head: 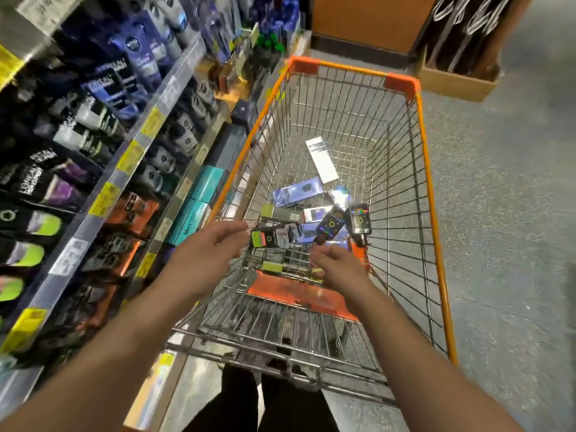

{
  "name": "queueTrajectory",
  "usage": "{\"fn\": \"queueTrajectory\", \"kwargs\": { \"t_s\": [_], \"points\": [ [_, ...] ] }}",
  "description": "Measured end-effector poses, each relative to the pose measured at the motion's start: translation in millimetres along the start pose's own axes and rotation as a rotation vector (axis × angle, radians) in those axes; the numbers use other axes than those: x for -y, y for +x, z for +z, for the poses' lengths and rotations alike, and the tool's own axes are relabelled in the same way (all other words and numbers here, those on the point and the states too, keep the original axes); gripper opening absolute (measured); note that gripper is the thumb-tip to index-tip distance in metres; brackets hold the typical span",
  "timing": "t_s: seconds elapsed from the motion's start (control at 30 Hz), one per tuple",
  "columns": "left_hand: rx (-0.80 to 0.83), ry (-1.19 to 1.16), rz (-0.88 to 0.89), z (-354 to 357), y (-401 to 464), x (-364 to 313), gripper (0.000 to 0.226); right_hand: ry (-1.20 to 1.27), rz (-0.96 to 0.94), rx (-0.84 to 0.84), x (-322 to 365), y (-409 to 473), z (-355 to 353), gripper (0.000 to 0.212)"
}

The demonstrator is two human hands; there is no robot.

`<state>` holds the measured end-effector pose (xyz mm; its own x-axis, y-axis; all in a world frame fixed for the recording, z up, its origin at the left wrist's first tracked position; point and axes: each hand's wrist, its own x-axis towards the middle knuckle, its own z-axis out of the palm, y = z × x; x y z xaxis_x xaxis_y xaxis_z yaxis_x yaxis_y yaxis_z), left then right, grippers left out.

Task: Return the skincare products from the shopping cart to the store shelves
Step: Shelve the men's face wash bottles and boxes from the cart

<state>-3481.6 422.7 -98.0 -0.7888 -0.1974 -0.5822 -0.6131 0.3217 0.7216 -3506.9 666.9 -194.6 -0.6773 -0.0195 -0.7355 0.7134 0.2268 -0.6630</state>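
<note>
An orange-rimmed wire shopping cart (pixel 433 169) stands right of the store shelves (pixel 131 145). Several skincare products lie in its basket: a white box (pixel 321 163), blue boxes (pixel 294 191), dark tubes (pixel 360 221) and a black box with a green end (pixel 269 238). My left hand (pixel 208 244) reaches over the cart's near end, fingers loosely extended, just left of the black and green box and holding nothing. My right hand (pixel 336 265) hovers over the cart's near end below the products, fingers relaxed, also holding nothing.
The shelves on the left carry rows of dark tubes and teal boxes (pixel 205 185), with yellow price tags (pixel 129 157) along the edges. An orange child-seat flap (pixel 299 294) lies at the cart's near end. A cardboard display (pixel 458 79) stands far right on speckled floor.
</note>
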Motion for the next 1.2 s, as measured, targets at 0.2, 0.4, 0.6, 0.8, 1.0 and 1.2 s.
{"fn": "queueTrajectory", "kwargs": {
  "t_s": [0.2,0.4,0.6,0.8,1.0,1.2],
  "points": [
    [0.018,0.020,-0.032,15.0,25.9,3.1,0.026,-0.061,0.016,0.025,-18.1,37.1,4.6,0.018],
    [0.084,0.092,-0.117,32.7,53.5,17.1,0.021,-0.178,0.043,0.052,-31.5,93.3,19.6,0.029],
    [0.063,0.141,-0.142,53.1,86.2,15.7,0.022,-0.157,0.107,-0.034,-50.5,147.2,14.6,0.032],
    [0.100,0.162,-0.175,78.1,112.9,15.3,0.010,-0.854,-0.191,-0.126,-60.1,180.0,-9.0,0.037],
    [0.145,0.264,-0.228,92.4,128.1,20.1,0.024,-1.552,-0.501,-0.117,-55.3,229.7,-28.6,0.076],
    [0.145,0.258,-0.252,93.7,128.7,36.3,0.030,-1.770,-0.474,-0.073,-40.5,271.7,-31.4,0.075]
  ]
}}
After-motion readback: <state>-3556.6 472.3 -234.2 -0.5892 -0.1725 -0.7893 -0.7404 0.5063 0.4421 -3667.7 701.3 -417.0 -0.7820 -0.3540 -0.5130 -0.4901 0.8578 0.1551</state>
